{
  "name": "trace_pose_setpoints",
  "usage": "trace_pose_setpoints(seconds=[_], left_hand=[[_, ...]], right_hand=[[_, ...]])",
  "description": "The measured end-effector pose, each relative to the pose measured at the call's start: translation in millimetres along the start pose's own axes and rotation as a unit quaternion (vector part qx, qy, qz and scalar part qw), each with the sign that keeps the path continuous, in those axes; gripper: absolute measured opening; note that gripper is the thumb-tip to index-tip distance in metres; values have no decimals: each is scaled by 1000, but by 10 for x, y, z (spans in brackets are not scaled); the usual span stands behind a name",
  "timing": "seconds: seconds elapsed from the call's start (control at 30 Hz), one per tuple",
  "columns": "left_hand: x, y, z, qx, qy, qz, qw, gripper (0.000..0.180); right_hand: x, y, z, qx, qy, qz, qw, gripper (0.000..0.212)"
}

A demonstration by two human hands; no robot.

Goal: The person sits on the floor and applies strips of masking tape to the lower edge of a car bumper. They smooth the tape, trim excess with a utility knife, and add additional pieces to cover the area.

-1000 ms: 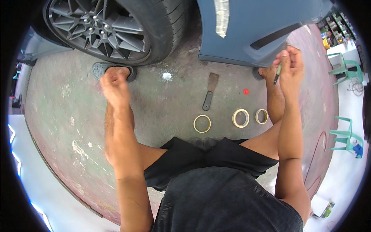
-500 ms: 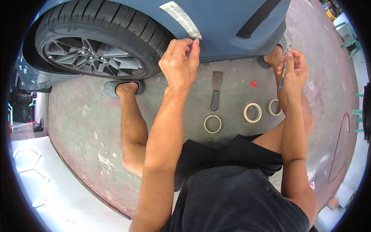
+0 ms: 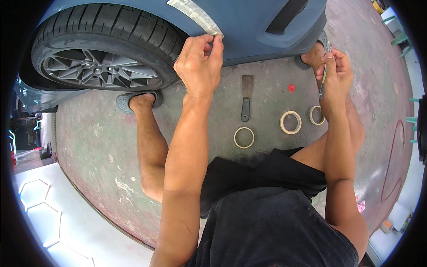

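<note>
A pale strip of masking tape point(image 3: 194, 15) runs along the edge of the blue car panel point(image 3: 242, 31), beside the wheel arch. At the strip's lower end, my left hand point(image 3: 199, 66) has thumb and forefinger pinched on the tape. Off to the right and away from the panel, my right hand point(image 3: 336, 73) grips a slim utility knife point(image 3: 324, 82), held nearly upright. Clear or shiny material shows at the knife's upper end, too small to make out.
A scraper point(image 3: 246, 98) lies on the concrete floor point(image 3: 102, 147) between my feet. Near it are three tape rolls point(image 3: 244, 137), point(image 3: 290, 122), point(image 3: 317, 115) and a small red disc point(image 3: 291, 88). The car's wheel point(image 3: 106, 53) stands close on the left.
The view has shifted slightly, so the car sits a little higher and further left. My left fingers remain at the tape's lower end, and my right hand still holds the knife.
</note>
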State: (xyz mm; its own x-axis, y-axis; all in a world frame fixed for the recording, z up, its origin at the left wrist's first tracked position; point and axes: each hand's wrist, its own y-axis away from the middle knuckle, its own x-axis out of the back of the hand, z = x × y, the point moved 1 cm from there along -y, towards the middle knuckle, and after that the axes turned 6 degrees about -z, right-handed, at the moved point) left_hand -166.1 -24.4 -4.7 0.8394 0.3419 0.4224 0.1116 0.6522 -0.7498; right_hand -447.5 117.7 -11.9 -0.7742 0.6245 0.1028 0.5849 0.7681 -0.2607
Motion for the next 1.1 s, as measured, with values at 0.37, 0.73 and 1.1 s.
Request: trace_pose_setpoints(seconds=[0.37,0.73,1.1], left_hand=[[-27,-55,123,-5,-31,2,1000,16],[83,142,-5,-17,-21,-2,1000,17],[-238,567,104,-38,-107,-41,993,90]], right_hand=[[-7,36,-9,-16,3,12,1000,22],[-3,89,-14,-26,-22,-1,999,21],[-53,112,-36,-41,-18,-4,999,19]])
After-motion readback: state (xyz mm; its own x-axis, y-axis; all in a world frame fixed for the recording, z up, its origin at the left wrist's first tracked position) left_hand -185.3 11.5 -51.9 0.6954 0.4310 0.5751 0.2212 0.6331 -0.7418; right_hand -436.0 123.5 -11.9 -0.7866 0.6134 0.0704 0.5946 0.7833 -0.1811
